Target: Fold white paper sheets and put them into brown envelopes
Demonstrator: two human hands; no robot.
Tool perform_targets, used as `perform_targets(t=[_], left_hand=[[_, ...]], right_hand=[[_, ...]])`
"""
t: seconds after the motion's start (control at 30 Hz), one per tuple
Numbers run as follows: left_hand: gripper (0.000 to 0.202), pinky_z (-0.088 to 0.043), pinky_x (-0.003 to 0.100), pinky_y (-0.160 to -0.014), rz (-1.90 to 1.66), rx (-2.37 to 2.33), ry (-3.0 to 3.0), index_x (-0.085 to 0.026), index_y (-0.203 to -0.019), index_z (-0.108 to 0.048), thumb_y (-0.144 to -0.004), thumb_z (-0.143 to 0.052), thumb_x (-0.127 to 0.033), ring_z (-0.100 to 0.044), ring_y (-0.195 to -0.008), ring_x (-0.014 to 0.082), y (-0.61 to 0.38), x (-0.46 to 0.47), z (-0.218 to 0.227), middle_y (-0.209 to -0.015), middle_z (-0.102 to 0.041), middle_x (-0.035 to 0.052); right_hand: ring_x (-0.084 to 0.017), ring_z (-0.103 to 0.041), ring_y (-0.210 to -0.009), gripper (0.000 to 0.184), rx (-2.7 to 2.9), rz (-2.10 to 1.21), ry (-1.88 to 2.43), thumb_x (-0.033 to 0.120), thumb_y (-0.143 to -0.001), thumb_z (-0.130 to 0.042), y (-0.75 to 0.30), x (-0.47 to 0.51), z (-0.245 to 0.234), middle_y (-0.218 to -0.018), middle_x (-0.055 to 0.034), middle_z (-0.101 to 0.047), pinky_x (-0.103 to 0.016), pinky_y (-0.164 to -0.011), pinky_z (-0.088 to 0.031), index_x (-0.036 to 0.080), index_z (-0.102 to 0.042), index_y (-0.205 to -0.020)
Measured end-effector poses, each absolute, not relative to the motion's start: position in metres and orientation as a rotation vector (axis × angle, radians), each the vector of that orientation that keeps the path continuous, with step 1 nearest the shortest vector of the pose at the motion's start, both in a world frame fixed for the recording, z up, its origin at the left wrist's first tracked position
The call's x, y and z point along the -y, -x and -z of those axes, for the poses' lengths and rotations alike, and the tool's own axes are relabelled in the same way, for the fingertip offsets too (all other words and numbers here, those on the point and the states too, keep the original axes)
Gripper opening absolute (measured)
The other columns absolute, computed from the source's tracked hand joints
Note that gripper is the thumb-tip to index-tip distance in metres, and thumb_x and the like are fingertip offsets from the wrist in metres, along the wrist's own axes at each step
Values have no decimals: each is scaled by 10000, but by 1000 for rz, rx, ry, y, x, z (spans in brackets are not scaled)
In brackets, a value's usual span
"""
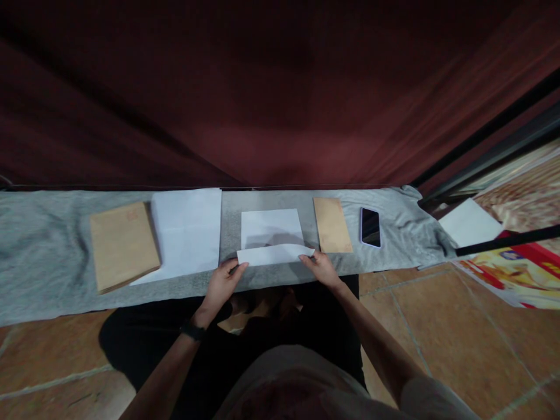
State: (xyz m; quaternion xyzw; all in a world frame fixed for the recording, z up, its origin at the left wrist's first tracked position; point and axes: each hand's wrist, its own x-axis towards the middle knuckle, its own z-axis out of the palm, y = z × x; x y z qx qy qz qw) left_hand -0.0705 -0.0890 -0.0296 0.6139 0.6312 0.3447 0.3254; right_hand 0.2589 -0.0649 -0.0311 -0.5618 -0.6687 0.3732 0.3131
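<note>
A sheet of white paper (pixel 271 224) lies before me with its near edge folded up into a strip. My left hand (pixel 224 283) pinches the left end of that strip between thumb and fingers. At its right end, my right hand (pixel 321 268) grips the strip the same way. The far part of the sheet rests on the grey cloth, shaded by the raised fold. Just right of the paper is a single brown envelope (pixel 332 224). To the left lies a stack of white paper (pixel 188 230), partly under a pile of brown envelopes (pixel 125 245).
A phone (pixel 370 227) with a dark screen lies right of the single envelope. Grey cloth (pixel 48 251) covers the narrow surface, and a dark red curtain (pixel 280 116) hangs behind it. Off its right end are a white square object (pixel 470 223) and a colourful printed package (pixel 516 274).
</note>
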Motion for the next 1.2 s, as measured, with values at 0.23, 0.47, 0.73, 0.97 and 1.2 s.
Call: perform_targets(t=[0.23, 0.47, 0.73, 0.97, 1.2], left_hand=[[429, -534, 313, -762, -960, -1816, -1469, -210, -876, -727, -894, -543, -597, -694, -806, 220, 51, 76, 23, -869, -768, 44], [315, -435, 292, -663, -622, -2042, -1512, -214, -817, -701, -913, -532, -462, -633, -672, 191, 46, 50, 5, -736, -703, 31], [365, -468, 325, -712, -150, -2235, -1476, -239, -1062, -741, -964, -480, -474, -726, -904, 274, 35, 29, -16, -976, -788, 92], [398, -522, 367, -813, -85, -2290, -1552, -205, -1195, -721, -995, -458, -426, -735, -1017, 304, 27, 19, -22, -1090, -784, 147], [397, -539, 385, -828, -93, -2317, -1581, -204, -1193, -722, -1006, -459, -435, -737, -1026, 314, 25, 4, -22, -1089, -783, 158]], right_hand=[[-205, -679, -787, 241, 1714, -808, 1765, 410, -983, -546, -242, 45, 26, -833, -33, -724, -276, -725, -508, 218, -689, -1019], [-187, -667, -785, 154, 1761, -659, 2025, 331, -992, -555, -226, 26, 18, -869, -31, -724, -249, -690, -436, 230, -668, -1020], [-223, -737, -925, 264, 1778, -571, 2209, 337, -1035, -546, -209, 7, 11, -1002, -85, -762, -285, -791, -500, 207, -644, -1243], [-270, -769, -993, 347, 1877, -385, 2246, 393, -1063, -510, -201, -2, 13, -1105, -154, -778, -342, -879, -530, 193, -581, -1337], [-252, -748, -1030, 318, 1918, -319, 2194, 370, -1060, -520, -200, -19, 15, -1144, -153, -767, -313, -889, -513, 170, -579, -1300]])
